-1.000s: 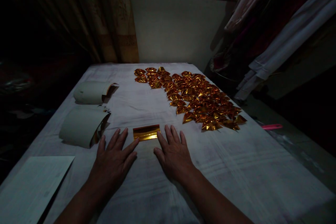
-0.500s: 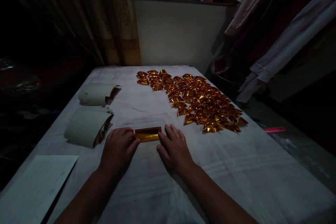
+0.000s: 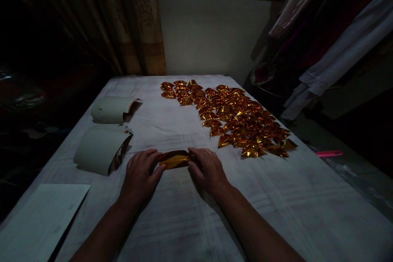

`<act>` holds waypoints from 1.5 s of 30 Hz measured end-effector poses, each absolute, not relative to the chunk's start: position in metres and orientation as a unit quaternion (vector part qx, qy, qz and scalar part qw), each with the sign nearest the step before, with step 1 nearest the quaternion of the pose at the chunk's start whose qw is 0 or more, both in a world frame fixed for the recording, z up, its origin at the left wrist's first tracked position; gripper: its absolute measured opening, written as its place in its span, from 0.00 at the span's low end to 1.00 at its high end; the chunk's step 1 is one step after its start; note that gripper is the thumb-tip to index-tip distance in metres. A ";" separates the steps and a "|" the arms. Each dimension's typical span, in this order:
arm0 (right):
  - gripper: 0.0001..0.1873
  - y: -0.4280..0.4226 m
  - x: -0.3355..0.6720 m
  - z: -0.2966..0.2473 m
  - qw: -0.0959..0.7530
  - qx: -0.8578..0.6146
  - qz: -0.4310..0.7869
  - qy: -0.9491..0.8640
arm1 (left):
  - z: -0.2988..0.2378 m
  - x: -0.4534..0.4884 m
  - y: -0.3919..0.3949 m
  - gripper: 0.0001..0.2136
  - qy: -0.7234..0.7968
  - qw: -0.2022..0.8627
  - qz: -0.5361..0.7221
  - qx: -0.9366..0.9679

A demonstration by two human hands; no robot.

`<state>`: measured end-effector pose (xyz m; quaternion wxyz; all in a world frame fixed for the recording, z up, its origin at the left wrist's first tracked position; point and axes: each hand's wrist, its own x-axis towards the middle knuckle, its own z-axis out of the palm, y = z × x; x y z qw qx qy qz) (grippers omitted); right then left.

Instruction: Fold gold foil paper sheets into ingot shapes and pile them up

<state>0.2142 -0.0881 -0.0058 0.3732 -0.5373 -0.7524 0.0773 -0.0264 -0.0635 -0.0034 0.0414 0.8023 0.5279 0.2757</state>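
A folded strip of gold foil paper (image 3: 175,160) lies crosswise between my hands, low over the cloth-covered table. My left hand (image 3: 141,175) pinches its left end between thumb and fingers. At the right end, my right hand (image 3: 208,168) grips it in the same way, thumb in front and fingers behind. The strip's middle bulges a little, with a dark upper fold and a brighter front face. Beyond my right hand spreads a pile of folded gold foil pieces (image 3: 239,116), shiny and pointed at their ends.
Two curled stacks of grey-backed sheets (image 3: 96,147) rest at the left. A flat pale board (image 3: 46,213) lies at the near left corner. The white checked tablecloth (image 3: 172,217) covers the table. Clothes (image 3: 340,55) hang at the right; a curtain (image 3: 135,20) hangs behind.
My right hand has closed from resting at the strip's right end to pinching it. The strip has gone from flat to slightly bulged. The view has shifted slightly.
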 end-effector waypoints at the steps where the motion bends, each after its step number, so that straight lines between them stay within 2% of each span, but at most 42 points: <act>1: 0.20 -0.088 0.215 -0.006 0.373 -0.535 0.078 -0.754 | -0.003 -0.026 -0.064 0.13 0.521 0.042 0.283 0.804; 6: 0.17 -0.087 0.220 -0.004 0.367 -0.531 0.075 -0.760 | -0.001 -0.026 -0.062 0.06 0.509 0.080 0.308 0.800; 9: 0.14 -0.087 0.222 -0.004 0.362 -0.531 0.068 -0.763 | 0.002 -0.026 -0.062 0.06 0.510 0.114 0.319 0.791; 19: 0.12 -0.090 0.220 0.002 0.420 -0.474 0.078 -0.770 | 0.011 -0.020 -0.067 0.14 0.542 0.360 0.413 0.637; 24: 0.09 -0.096 0.210 0.006 0.470 -0.486 0.181 -0.714 | 0.022 -0.015 -0.070 0.23 0.535 0.431 0.448 0.573; 29: 0.10 -0.096 0.203 0.004 0.496 -0.509 0.385 -0.589 | 0.026 -0.013 -0.072 0.26 0.525 0.447 0.455 0.564; 32: 0.12 -0.092 0.203 0.001 0.515 -0.521 0.435 -0.523 | 0.025 -0.012 -0.072 0.25 0.510 0.453 0.460 0.568; 39: 0.15 -0.088 0.208 -0.001 0.519 -0.536 0.443 -0.498 | 0.026 -0.011 -0.075 0.26 0.513 0.446 0.448 0.580; 45: 0.16 -0.087 0.222 0.000 0.495 -0.559 0.366 -0.555 | 0.022 -0.018 -0.072 0.26 0.528 0.426 0.419 0.603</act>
